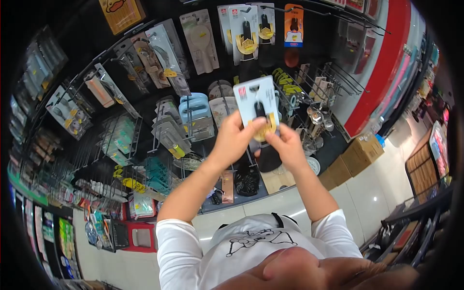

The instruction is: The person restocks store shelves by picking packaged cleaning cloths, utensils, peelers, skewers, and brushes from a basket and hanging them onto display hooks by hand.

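Observation:
A white carded package (250,100) with a red logo, a black-handled item and a yellow lower part is held up in front of the shelf rack. My left hand (231,137) grips its lower left side, thumb across the front. On the lower right edge, my right hand (289,147) pinches the same package. Similar packages (244,36) hang on a hook just above and behind it.
Hooks with hanging kitchen tools surround the hands, including blue boards (194,107) and metal ladles (315,116). Cardboard boxes (362,154) stand on the floor at right. A red basket (141,237) is at lower left. Bare hook rods stick out at right.

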Demonstrator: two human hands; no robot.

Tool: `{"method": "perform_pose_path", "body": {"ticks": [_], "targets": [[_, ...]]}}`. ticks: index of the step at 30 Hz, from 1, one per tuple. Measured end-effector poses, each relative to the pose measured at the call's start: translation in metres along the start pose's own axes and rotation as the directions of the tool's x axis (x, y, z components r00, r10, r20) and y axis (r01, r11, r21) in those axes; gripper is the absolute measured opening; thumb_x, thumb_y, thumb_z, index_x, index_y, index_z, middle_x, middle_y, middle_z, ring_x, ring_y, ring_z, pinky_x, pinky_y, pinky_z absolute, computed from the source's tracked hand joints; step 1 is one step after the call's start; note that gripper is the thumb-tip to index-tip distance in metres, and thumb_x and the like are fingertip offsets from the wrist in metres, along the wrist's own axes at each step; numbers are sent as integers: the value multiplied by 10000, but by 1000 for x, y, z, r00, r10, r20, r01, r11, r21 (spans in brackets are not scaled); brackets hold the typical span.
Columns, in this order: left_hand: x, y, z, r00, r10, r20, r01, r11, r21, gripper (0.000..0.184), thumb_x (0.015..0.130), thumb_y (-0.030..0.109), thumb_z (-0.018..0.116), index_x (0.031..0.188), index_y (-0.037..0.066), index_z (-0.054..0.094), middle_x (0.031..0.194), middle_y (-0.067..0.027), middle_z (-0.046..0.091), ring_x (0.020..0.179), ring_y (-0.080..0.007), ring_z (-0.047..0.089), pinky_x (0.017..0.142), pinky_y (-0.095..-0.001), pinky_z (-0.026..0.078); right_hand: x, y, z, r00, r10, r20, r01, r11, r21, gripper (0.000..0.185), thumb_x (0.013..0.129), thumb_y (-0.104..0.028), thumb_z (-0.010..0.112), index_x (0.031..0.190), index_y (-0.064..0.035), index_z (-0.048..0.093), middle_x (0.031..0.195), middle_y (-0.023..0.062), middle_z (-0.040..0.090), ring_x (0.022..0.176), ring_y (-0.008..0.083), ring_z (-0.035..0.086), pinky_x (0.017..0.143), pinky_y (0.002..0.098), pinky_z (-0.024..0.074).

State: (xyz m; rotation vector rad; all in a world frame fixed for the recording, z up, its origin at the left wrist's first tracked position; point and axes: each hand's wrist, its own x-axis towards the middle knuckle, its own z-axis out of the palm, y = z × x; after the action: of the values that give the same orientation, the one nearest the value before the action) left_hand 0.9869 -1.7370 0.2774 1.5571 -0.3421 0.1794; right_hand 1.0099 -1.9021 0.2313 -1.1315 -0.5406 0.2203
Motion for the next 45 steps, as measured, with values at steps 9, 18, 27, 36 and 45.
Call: {"method": "perform_pose_path", "body": {"ticks": [9,18,27,36,45], "targets": [[90,64,35,958,278,-65,-265,951,161,262,917,156,627,1106,-22,595,1003,-84,680,912,-120,638,821,-270,505,75,-60,-50,960,-199,197,209,977,-31,419,959,-189,582,1301,23,466,1147,65,602,1049,120,566,921,280,461],[160,69,75,946,319,-56,-296,922,250,256,913,170,638,1082,-20,608,999,-58,670,910,-109,618,813,-273,490,116,-83,-99,951,-293,100,299,953,-47,386,954,-222,599,1233,37,542,1129,51,617,1029,92,552,914,250,425],[199,61,73,944,272,-188,-237,953,188,288,908,189,647,1097,-23,598,1022,-92,671,916,-121,621,812,-270,486,152,-98,-113,970,-235,70,243,957,-159,350,936,-239,626,1165,23,593,1029,32,643,938,73,558,850,241,438],[190,31,54,934,292,-205,-175,875,452,521,905,176,633,1318,-45,406,1205,-175,587,1083,-241,600,926,-344,468,196,-70,-121,964,-257,65,265,942,-206,340,929,-223,627,1164,22,606,1026,43,659,933,79,569,841,246,446],[109,21,48,896,418,-146,-176,639,748,457,873,131,648,1280,16,476,1241,-136,524,1150,-244,545,920,-348,486,218,-68,-108,937,-343,-58,294,870,-396,327,914,-227,650,1135,13,627,1014,60,674,908,95,582,819,251,453]]}}
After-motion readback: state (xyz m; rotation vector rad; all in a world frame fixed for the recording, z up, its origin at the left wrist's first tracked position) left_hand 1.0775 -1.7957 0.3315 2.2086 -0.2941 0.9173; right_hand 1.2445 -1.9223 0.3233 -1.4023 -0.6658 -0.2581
